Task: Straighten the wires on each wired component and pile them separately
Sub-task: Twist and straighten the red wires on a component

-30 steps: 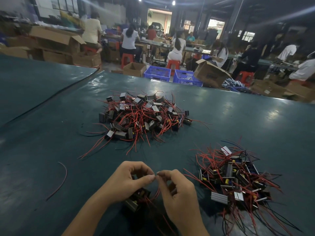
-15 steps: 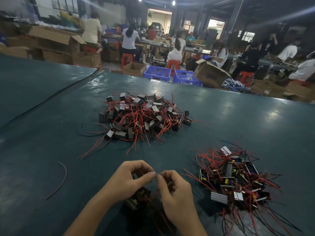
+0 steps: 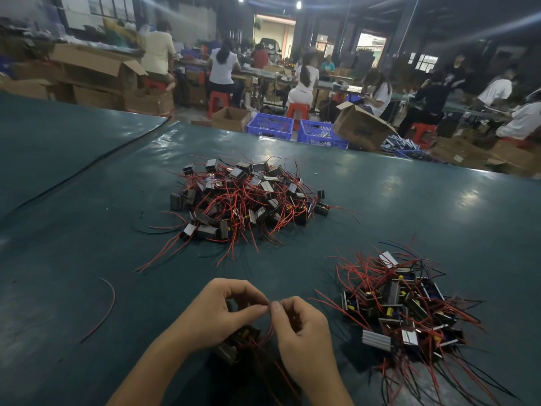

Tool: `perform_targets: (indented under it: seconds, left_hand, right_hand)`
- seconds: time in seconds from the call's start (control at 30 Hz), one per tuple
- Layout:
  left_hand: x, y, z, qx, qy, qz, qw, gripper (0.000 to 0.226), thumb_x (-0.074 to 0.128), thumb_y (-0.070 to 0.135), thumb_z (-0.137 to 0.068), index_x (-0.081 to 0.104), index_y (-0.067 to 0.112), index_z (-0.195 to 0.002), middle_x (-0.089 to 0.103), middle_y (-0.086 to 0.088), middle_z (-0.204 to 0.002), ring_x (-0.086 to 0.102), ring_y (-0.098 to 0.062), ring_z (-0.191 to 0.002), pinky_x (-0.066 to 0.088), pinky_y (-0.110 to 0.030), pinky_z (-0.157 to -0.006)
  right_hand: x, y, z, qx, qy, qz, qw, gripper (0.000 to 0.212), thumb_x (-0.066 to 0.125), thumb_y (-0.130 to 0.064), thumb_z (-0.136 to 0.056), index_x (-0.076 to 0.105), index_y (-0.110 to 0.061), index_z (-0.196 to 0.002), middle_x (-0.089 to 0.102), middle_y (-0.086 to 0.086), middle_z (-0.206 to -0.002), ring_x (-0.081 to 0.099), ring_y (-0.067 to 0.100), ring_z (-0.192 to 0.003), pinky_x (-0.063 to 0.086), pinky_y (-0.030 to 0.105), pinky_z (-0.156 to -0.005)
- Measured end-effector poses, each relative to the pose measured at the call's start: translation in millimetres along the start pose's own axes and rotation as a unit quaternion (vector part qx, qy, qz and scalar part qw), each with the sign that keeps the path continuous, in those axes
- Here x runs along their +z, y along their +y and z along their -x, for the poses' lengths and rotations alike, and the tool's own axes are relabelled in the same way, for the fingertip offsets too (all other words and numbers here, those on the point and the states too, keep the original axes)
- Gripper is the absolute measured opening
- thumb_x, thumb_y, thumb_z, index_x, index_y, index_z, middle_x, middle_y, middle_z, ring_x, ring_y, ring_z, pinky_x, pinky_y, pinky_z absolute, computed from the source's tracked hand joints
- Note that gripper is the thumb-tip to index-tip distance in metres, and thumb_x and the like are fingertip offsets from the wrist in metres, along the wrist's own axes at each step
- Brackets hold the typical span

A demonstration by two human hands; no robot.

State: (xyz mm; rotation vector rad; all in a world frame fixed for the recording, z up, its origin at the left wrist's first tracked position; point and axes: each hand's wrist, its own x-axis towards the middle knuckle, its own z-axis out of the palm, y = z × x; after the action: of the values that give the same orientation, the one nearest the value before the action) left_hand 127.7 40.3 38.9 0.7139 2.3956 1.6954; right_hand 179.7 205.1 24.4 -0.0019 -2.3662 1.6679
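My left hand (image 3: pixel 218 313) and my right hand (image 3: pixel 301 332) meet fingertip to fingertip near the table's front edge, both pinching the thin red wires (image 3: pixel 268 332) of a small black wired component (image 3: pixel 238 342) that lies partly hidden beneath them. A large heap of similar components with tangled red wires (image 3: pixel 248 200) sits in the middle of the table. A second pile of components (image 3: pixel 401 309), with red and black wires fanned outward, lies to the right of my hands.
The dark green table (image 3: pixel 73 230) stretches left, with a seam running diagonally. A loose red wire (image 3: pixel 106 306) lies left of my hands. Beyond the far edge are blue crates (image 3: pixel 270 126), cardboard boxes (image 3: pixel 361 127) and seated people at benches.
My hands stay in nearly the same place, fingertips shifting slightly on the wires. Both piles are unchanged.
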Motion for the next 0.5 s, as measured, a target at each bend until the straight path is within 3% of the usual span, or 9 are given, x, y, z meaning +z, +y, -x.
perform_targets:
  seconds: [0.1, 0.2, 0.3, 0.37, 0.5]
  left_hand:
    - [4.1, 1.1, 0.6, 0.031, 0.022, -0.047, 0.998, 0.013, 0.077, 0.017, -0.081, 0.072, 0.029, -0.078, 0.064, 0.019, -0.066, 0.056, 0.001, -0.059, 0.040, -0.009, -0.057]
    - [5.4, 1.2, 0.2, 0.049, 0.022, -0.065, 0.996, 0.013, 0.077, 0.016, -0.081, 0.073, 0.028, -0.080, 0.064, 0.021, -0.069, 0.057, 0.000, -0.063, 0.039, -0.007, -0.058]
    - [2.1, 0.0, 0.2, 0.038, 0.009, -0.057, 0.998, 0.015, 0.075, 0.019, -0.083, 0.072, 0.032, -0.080, 0.064, 0.019, -0.070, 0.058, -0.002, -0.065, 0.041, -0.010, -0.061]
    - [-0.5, -0.7, -0.1, 0.028, 0.004, -0.050, 0.998, 0.014, 0.075, 0.021, -0.083, 0.072, 0.034, -0.079, 0.067, 0.015, -0.072, 0.060, -0.005, -0.067, 0.045, -0.014, -0.064]
    - [-0.2, 0.4, 1.2, 0.027, 0.008, -0.052, 0.998, 0.017, 0.077, 0.021, -0.081, 0.072, 0.037, -0.076, 0.069, 0.012, -0.072, 0.064, -0.006, -0.069, 0.046, -0.014, -0.065]
  right_hand:
    - [2.2, -1.9, -2.1, 0.087, -0.006, -0.065, 0.994, 0.033, 0.061, -0.011, -0.093, 0.060, -0.011, -0.060, 0.042, -0.008, -0.046, 0.035, 0.004, -0.042, 0.028, 0.019, -0.042]
    - [2.0, -3.0, -3.9, 0.158, -0.016, -0.142, 0.977, 0.039, 0.060, -0.005, -0.092, 0.055, -0.013, -0.054, 0.038, -0.003, -0.045, 0.030, 0.005, -0.036, 0.024, 0.016, -0.037]
    - [-2.4, -4.0, -1.4, 0.073, 0.004, -0.078, 0.994, 0.031, 0.066, -0.008, -0.089, 0.060, -0.011, -0.058, 0.051, -0.002, -0.049, 0.043, 0.007, -0.043, 0.035, 0.019, -0.043]
    - [-4.4, -5.0, 0.5, 0.010, 0.012, -0.030, 0.999, 0.016, 0.069, -0.013, -0.087, 0.068, -0.018, -0.072, 0.064, -0.001, -0.062, 0.055, 0.011, -0.054, 0.046, 0.023, -0.051]
    - [-1.2, -6.5, 1.9, -0.010, -0.023, -0.029, 0.999, 0.012, 0.068, -0.020, -0.090, 0.075, -0.025, -0.081, 0.071, 0.002, -0.072, 0.065, 0.018, -0.062, 0.052, 0.033, -0.058]
